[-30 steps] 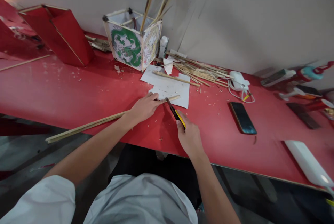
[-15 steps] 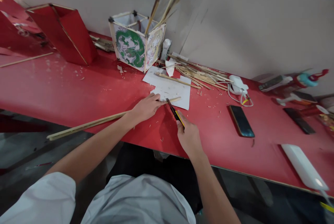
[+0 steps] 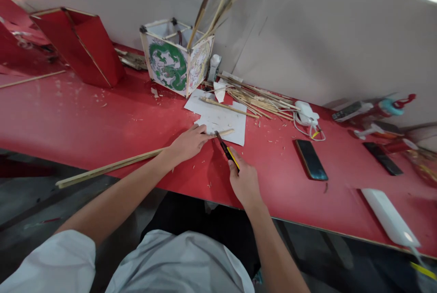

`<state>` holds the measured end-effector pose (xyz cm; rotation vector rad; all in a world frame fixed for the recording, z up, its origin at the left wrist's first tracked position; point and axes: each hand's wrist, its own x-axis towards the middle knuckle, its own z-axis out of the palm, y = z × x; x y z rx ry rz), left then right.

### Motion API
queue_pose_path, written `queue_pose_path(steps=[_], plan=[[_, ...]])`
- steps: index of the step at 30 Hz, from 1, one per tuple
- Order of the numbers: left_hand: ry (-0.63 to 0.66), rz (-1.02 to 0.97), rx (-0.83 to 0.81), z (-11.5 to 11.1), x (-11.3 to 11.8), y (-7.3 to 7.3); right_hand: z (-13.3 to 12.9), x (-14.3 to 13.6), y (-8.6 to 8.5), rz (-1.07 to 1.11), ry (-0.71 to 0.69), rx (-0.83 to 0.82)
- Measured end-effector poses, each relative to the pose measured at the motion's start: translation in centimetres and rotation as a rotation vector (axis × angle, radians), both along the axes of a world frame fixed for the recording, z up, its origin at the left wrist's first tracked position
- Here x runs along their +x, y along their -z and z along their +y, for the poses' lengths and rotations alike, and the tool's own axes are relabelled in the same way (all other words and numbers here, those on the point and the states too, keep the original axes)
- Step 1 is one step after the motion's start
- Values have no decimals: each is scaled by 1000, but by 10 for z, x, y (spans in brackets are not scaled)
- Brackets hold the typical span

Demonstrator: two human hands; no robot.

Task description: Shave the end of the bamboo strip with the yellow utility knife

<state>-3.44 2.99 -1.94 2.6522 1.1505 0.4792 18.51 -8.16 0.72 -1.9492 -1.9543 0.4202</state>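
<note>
My left hand [image 3: 190,142] is closed on a long pale bamboo strip [image 3: 112,166], which runs under my forearm and past the table's front edge. The strip's other end shows beyond my fingers, over white paper [image 3: 223,119]. My right hand [image 3: 243,176] grips a black and yellow utility knife [image 3: 228,151], its blade touching the strip just right of my left fingertips. Small shavings lie around both hands. Another thin stick [image 3: 228,107] rests across the paper.
Behind stands a dragon-printed box lantern [image 3: 168,66] holding sticks, with a red frame [image 3: 80,47] left of it. Bamboo sticks [image 3: 259,97], a white charger [image 3: 306,113], a phone [image 3: 311,159] and a white power bank [image 3: 389,217] lie rightward on the red table [image 3: 136,115].
The whole view has shifted slightly, so the table's things sit a little further left. Both hands keep their hold, and the knife blade stays at nearly the same place on the strip.
</note>
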Motion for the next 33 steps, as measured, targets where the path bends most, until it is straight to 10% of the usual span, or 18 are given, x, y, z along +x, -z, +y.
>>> queue_pose_path(steps=[33], plan=[[2,-11,29,0,0,4,-1,-20,-10,-288,89,-134]])
